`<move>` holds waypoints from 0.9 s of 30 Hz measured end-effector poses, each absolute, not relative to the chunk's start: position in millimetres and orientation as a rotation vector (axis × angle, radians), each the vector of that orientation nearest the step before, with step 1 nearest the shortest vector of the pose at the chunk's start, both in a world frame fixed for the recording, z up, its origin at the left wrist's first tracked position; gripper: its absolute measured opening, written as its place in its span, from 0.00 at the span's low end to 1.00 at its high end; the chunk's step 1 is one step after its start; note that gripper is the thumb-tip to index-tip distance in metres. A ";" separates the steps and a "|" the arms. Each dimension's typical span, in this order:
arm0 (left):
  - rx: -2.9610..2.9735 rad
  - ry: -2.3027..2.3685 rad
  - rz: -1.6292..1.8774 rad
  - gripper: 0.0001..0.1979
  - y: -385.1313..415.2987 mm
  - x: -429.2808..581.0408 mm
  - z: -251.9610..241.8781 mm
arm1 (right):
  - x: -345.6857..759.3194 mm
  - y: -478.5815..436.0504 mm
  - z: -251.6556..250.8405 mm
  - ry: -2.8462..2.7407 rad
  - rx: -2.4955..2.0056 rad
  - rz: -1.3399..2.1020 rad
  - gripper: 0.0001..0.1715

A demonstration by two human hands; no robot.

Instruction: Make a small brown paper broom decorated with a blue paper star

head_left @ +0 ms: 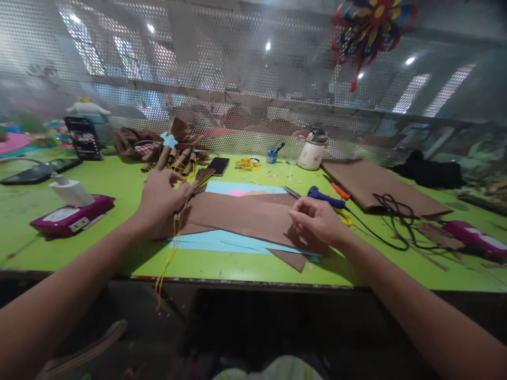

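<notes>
My left hand (162, 192) is closed around a small roll of brown paper with a fringed end (204, 177), at the left end of the brown paper strip. From under that hand, yellow string (174, 248) hangs over the table's front edge. My right hand (319, 217) is curled above the right part of the brown paper strip (245, 214), thumb close to the index finger. Anything inside its fingers is hidden. Beneath the strip lie light blue sheets (206, 240) and another brown paper piece (291, 258).
Behind my left hand are fringed paper rolls (186, 158) with a blue star (170, 141). A blue glue gun (325, 198) and scissors (291, 192) lie beyond my right hand; a black cord (390, 240) runs right. A purple power strip (75, 216) sits left.
</notes>
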State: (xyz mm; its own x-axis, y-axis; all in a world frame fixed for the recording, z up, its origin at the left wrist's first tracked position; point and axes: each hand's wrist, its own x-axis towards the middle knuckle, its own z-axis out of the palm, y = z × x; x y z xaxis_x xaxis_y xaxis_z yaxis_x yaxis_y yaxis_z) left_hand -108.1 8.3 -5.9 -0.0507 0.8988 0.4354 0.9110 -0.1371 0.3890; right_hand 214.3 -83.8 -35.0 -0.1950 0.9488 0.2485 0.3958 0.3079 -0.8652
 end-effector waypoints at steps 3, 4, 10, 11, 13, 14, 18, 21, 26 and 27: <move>-2.559 -1.594 -1.043 0.14 -1.4 -73.7 10.6 | 204.2 -81.3 -21.8 -1.793 -1.140 0.885 0.15; -2.697 -1.471 -1.061 0.13 -6.0 -58.9 16.0 | 198.8 -78.4 -15.8 -1.820 -1.118 0.872 0.17; -3.191 -0.854 -1.070 0.09 -21.3 9.4 29.8 | 175.0 -49.4 4.6 -1.667 -0.930 0.964 0.24; -3.163 -0.833 -1.116 0.09 -19.1 12.8 27.6 | 174.5 -45.9 2.9 -1.613 -0.893 1.026 0.24; -3.060 -0.841 -1.139 0.08 -11.7 13.6 20.5 | 176.3 -42.5 -3.0 -1.558 -0.856 1.125 0.23; -3.031 -0.838 -1.119 0.08 -7.2 12.1 16.6 | 178.3 -42.3 -6.1 -1.554 -0.848 1.158 0.22; -2.952 -0.896 -1.184 0.06 9.6 0.8 5.8 | 194.2 -43.3 -9.3 -1.502 -0.836 1.084 0.16; -2.881 -1.023 -1.328 0.06 20.0 -7.3 2.7 | 211.4 -39.4 -3.5 -1.349 -0.914 0.768 0.11; -3.041 -1.228 -1.022 0.08 26.7 -10.6 -5.8 | 229.1 -41.9 3.7 -1.368 -1.085 0.566 0.14; -3.098 -1.212 -0.910 0.09 25.4 -9.9 -8.3 | 230.0 -47.4 4.4 -1.500 -1.127 0.556 0.10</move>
